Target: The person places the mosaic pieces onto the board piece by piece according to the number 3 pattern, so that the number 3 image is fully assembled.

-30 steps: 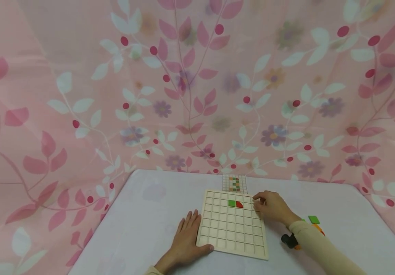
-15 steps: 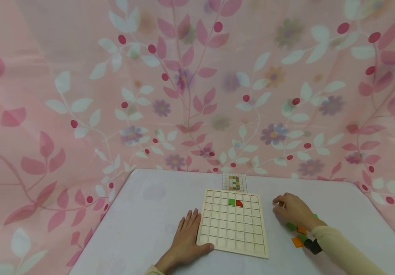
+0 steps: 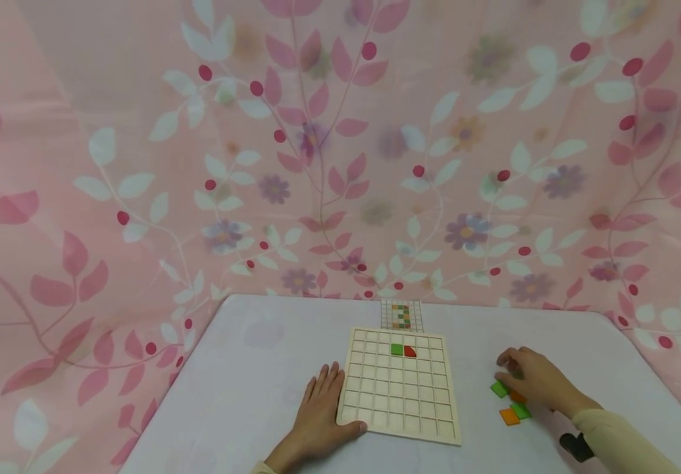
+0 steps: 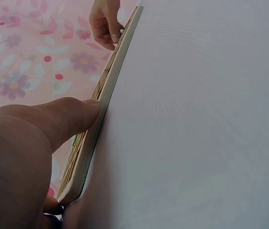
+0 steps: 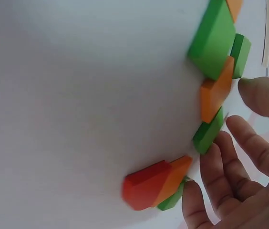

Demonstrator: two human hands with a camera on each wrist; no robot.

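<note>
At the left of the desk [image 3: 251,375], the one left hand [image 3: 320,415] lies with straight fingers along the board [image 3: 398,408], thumb on its near edge. Just beyond that one board is one card [image 3: 401,316]. Two tiles sit side by side in the board: one green square [image 3: 397,349], then one red quarter-round [image 3: 410,351]. Farther right, eight loose tiles [image 5: 215,93] show, four green, three orange, one red; the right hand [image 3: 535,378] is over them, thumb and fingertips apart; I cannot tell whether it touches any.

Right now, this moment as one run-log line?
left hand: touching board | right hand: at loose tiles | on board: green tile, red tile | card: beyond board
</note>
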